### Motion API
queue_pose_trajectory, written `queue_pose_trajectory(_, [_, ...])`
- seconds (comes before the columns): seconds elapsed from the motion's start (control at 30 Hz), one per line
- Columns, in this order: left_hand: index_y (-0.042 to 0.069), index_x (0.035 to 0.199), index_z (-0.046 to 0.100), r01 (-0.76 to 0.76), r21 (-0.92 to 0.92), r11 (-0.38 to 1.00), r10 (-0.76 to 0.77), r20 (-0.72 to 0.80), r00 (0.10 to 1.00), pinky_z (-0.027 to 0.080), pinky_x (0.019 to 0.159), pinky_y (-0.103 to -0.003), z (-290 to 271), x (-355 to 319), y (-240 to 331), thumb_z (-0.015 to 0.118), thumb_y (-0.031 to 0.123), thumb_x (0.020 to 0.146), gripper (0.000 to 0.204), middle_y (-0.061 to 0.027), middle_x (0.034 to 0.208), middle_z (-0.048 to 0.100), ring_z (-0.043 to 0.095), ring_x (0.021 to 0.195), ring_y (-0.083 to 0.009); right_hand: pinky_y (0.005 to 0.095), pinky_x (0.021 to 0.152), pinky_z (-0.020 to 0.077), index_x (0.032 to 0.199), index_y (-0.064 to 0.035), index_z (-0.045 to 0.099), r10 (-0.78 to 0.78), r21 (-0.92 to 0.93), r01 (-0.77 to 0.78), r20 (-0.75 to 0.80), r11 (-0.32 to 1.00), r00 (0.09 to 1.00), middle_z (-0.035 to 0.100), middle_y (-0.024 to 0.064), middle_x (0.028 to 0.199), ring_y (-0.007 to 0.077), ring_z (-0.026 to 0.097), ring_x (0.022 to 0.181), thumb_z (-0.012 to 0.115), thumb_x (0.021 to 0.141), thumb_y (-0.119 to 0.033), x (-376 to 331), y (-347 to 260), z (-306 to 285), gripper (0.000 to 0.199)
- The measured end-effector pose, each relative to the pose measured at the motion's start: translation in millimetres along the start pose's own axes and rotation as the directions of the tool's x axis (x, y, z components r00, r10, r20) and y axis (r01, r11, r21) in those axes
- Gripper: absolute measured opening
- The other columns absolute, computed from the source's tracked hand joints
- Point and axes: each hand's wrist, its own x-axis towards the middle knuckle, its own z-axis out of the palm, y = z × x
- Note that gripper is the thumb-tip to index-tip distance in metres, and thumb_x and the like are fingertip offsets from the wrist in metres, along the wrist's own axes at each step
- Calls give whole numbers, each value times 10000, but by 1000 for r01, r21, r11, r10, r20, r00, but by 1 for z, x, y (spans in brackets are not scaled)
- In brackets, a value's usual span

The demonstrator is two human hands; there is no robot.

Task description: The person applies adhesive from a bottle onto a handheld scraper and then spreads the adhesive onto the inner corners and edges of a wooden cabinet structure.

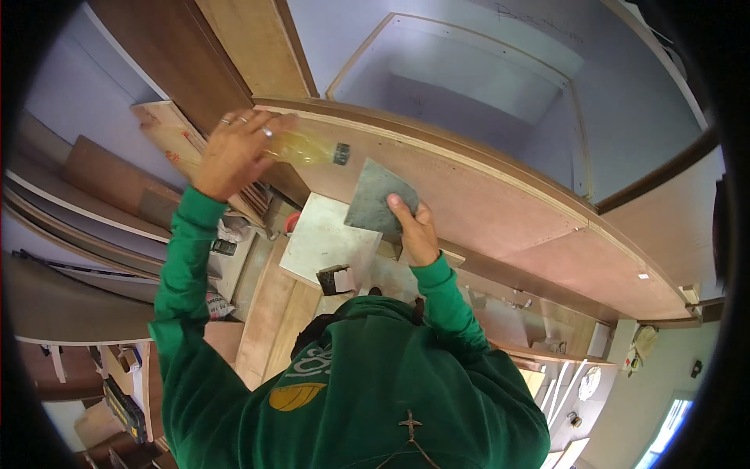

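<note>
- Pinkish wood-edged panel (484, 205) is seen in background.
- Grey flat sheet (370, 197) is pinched in right hand (416, 228), thumb on top.
- Yellowish clear bottle (303, 148) is held sideways, gripped firmly by left hand (236, 150), dark cap (341, 154) near sheet.

The person's left arm (183, 250) reaches far forward, elbow (166, 332) bent outward, the ringed left hand (234, 156) knuckles up with fingers curled in a grip. The right arm (449, 301), held closer in, angles leftward; the right hand (416, 233) pinches, thumb (400, 208) on top.
</note>
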Motion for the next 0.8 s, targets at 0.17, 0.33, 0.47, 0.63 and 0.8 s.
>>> queue_pose_trajectory(0.17, [245,1353,585,-57,235,970,46,52,998,335,1156,-523,-37,2,-31,762,110,762,631,18,1165,645,596,1124,-235,309,977,463,1260,26,616,150,111,-173,190,979,970,661,57,1181,141,586,1071,644,1003,-255,41,11,29,382])
queue_pose_trajectory(0.33, [240,1329,608,-26,415,910,-3,69,998,284,1207,-528,-65,15,-40,671,62,788,574,14,1169,655,570,1190,-223,305,1001,448,1313,19,577,154,126,-201,309,971,938,643,51,1219,134,575,1110,643,1001,-228,67,23,51,403])
queue_pose_trajectory(0.47, [257,1347,586,-30,498,867,-39,128,991,305,1201,-507,-75,30,-36,658,78,817,564,28,1196,664,584,1211,-217,320,1077,394,1396,22,497,51,90,-93,387,992,921,577,95,1343,176,531,1230,642,992,-256,91,12,59,511])
queue_pose_trajectory(0.63, [252,1334,582,-3,593,806,-107,150,983,356,1172,-495,-92,44,-29,714,134,809,553,31,1216,681,597,1218,-190,307,1062,399,1380,28,505,31,90,-75,416,993,909,585,88,1309,171,538,1195,646,987,-250,119,-9,64,502])
queue_pose_trajectory(0.8, [234,1314,585,13,629,777,-197,223,955,390,1153,-486,-109,41,-23,744,112,779,571,29,1264,660,586,1243,-199,303,1075,390,1386,19,503,130,84,-206,535,975,835,575,82,1325,159,532,1221,649,984,-237,133,-17,72,499])
